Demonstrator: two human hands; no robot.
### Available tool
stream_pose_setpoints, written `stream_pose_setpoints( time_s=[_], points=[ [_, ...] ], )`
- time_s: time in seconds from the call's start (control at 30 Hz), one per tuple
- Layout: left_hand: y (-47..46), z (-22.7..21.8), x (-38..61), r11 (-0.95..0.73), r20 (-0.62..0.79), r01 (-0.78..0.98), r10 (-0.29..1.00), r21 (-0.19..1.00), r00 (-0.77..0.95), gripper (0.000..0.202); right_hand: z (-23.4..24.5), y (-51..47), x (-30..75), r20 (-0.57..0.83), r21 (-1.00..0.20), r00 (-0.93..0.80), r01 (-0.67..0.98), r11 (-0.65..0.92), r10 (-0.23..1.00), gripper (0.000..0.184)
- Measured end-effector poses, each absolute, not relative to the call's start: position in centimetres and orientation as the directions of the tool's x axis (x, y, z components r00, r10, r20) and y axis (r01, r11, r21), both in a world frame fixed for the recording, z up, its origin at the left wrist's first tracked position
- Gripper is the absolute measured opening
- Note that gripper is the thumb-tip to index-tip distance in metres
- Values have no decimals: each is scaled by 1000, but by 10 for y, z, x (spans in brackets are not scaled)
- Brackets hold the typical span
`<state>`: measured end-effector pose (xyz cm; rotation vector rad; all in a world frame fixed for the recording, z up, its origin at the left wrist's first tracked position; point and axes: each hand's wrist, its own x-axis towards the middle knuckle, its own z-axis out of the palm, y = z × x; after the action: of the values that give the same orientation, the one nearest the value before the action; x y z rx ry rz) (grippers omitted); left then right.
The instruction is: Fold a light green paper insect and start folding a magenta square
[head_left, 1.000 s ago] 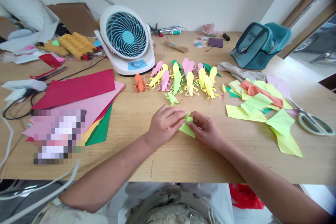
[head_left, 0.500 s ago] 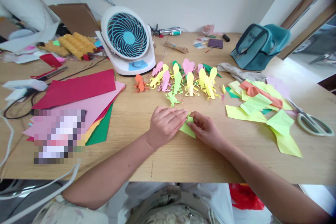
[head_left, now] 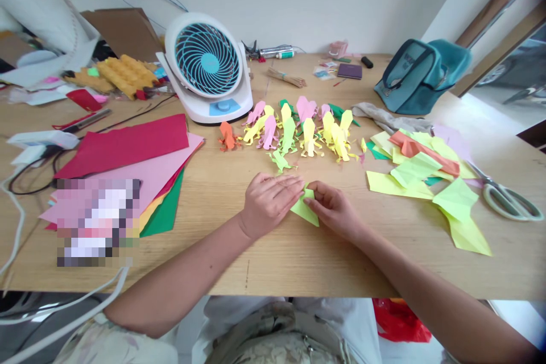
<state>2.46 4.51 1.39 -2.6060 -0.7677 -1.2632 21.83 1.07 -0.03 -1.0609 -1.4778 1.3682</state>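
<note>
A small piece of light green paper (head_left: 307, 211) lies on the wooden table (head_left: 205, 261) between my hands, partly covered by both. My left hand (head_left: 273, 202) rests over its left side, fingers stretched out and close together. At the paper's upper right edge, my right hand (head_left: 335, 207) is closed, thumb and bent index finger pinching it. Just beyond stand several folded paper figures with thin legs: a light green one (head_left: 280, 160) is nearest, with an orange one (head_left: 227, 136) at the left and a yellow one (head_left: 310, 137) among the others.
To the right lie paper scraps (head_left: 409, 176) and scissors (head_left: 509, 199). Coloured paper sheets (head_left: 123, 145) are stacked at the left, under a blurred-out object (head_left: 100, 219). A white fan (head_left: 247, 91) and a teal bag (head_left: 422, 77) stand farther back.
The hands keep nearly the same pose on the green paper. Its lower corner has shifted very slightly down.
</note>
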Motion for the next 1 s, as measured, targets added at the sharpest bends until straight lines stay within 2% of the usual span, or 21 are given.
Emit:
stream_pose_setpoints(
  time_s=[0.2, 0.37, 0.6, 0.67, 0.83, 1.0],
  points=[
    [46, 14, 25, -865, 786, 486, 386, 125, 484, 18, 2, 10, 217, 4, -1000, -287, 14, 8, 958, 42],
    [47, 15, 27, -853, 815, 514, 358, 88, 455, 11, 3, 10, 217, 0, -1000, -281, 23, 6, 960, 43],
    [50, 16, 27, -826, 807, 560, 370, 60, 460, 15, 2, 12, 217, 1, -999, -262, 32, 10, 965, 43],
    [51, 15, 27, -819, 788, 562, 420, 116, 450, 10, 2, 12, 217, 16, -998, -248, 57, 31, 969, 43],
    [52, 11, 29, -787, 736, 497, 570, 364, 364, 10, -1, 11, 219, 71, -973, -186, 204, 110, 980, 33],
    [51, 9, 30, -807, 737, 408, 572, 426, 361, 12, -5, 9, 223, 184, -884, -157, 405, 233, 970, 15]
  ],
)
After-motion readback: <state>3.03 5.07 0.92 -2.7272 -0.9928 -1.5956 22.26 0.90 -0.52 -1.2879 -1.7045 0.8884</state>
